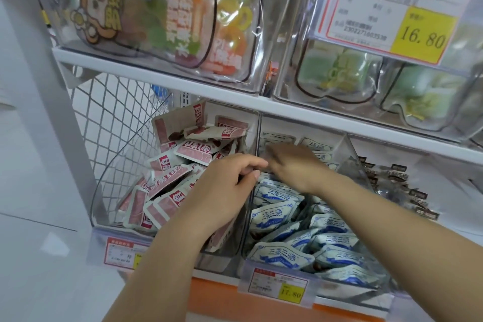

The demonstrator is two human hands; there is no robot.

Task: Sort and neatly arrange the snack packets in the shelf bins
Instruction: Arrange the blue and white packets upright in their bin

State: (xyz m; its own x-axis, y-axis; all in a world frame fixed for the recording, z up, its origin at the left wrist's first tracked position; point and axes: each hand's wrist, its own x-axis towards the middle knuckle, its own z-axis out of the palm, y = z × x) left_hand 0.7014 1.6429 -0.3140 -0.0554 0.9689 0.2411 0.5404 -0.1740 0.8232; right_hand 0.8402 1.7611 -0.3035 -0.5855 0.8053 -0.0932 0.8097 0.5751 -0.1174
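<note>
Lower shelf, three clear bins side by side.

Left bin [122, 165]: holds red-and-white packets [167, 206] in a loose heap, lying at mixed angles. A few stand upright at the back. A price label [121, 253] hangs on its front.

Middle bin [356, 157]: holds blue-and-white packets [282, 217], overlapping and tilted, with some stacked flat at the rear. A price label reading 17.80 [279, 286] is fixed to its front.

Right bin: holds dark packets [402, 191], only partly in view.

Left hand [224, 191]: positioned over the red-and-white packets, close to the clear wall shared with the middle bin. The fingers [251, 162] are curled, with the thumb drawn in beneath them. Whether they grip a packet or the wall edge cannot be told.

Right hand [295, 165]: reaches across into the rear of the middle bin, above the blue-and-white packets. It is blurred. The fingers appear stretched forward and hold nothing that can be seen.

Upper shelf [162, 73]: carries clear bins of larger pouches, orange and yellow contents [209, 21] at left and green contents [339, 70] at right. A price label reading 16.80 [386, 13] hangs over the right one.

A white wire mesh panel [104, 117] closes the left end of the unit, just beside the left bin
</note>
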